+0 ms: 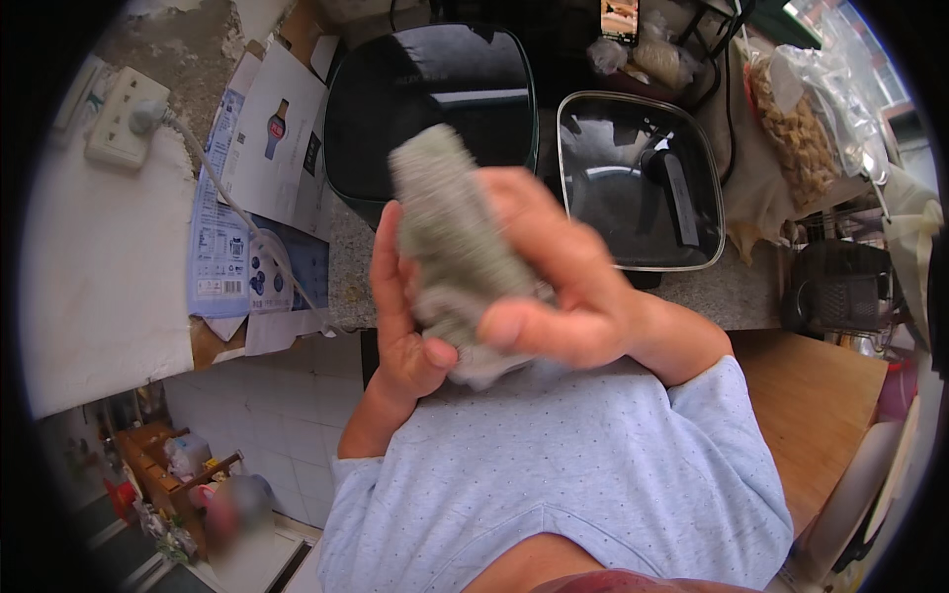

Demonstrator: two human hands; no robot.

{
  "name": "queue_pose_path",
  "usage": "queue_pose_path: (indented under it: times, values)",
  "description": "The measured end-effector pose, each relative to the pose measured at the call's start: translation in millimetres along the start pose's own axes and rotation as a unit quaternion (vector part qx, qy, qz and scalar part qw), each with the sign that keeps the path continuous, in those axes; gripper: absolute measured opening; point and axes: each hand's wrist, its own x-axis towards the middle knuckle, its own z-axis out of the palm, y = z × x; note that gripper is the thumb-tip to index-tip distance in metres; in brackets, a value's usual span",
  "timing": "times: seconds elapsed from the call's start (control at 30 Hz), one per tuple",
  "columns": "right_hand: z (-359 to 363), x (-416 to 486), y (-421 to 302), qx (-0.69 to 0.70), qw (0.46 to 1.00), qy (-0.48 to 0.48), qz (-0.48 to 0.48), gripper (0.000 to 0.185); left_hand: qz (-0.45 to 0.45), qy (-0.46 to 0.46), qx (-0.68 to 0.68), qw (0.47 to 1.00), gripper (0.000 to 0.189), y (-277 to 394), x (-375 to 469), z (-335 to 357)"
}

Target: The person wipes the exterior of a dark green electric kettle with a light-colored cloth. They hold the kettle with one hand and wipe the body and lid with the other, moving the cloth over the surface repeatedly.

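A bunched grey-green cloth (pixel 463 230) is held up in front of my chest, blurred by motion. My left hand (pixel 404 311) supports it from the left and below, its fingers partly hidden behind it. From the right, my right hand (pixel 567 274) grips the cloth between thumb and fingers. Beyond the hands stands a dark green appliance with a glossy black lid (pixel 371 111). To its right is a square electric pan with a glass lid (pixel 608 200) and a black handle (pixel 675 196).
Flattened cardboard boxes (pixel 285 163) stand at the left with a white cable across them, near a wall power socket (pixel 126 118). A lit phone (pixel 620 18) and plastic bags are at the back. A bag of brown chunks (pixel 793 133) and a dark basket (pixel 845 285) are at the right.
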Motion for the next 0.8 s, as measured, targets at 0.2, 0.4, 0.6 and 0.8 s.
queue_pose_path:
  times: [0.2,0.4,0.6,0.8]
  values:
    - [9,7,1,-0.223,0.965,-0.120,-0.070,0.058,-0.071,0.094,-0.026,0.993,0.075,22,-14,-7]
    - [-22,8,37,-0.328,0.940,0.084,-0.044,0.041,0.040,0.345,0.187,0.919,0.056,35,13,-64]
    - [-20,-4,84,-0.440,0.894,0.076,0.043,0.051,0.139,0.025,0.619,0.773,0.051,29,58,-49]
    - [-19,-10,98,-0.434,0.897,0.079,0.024,0.052,0.169,-0.009,0.686,0.707,0.042,2,82,-22]
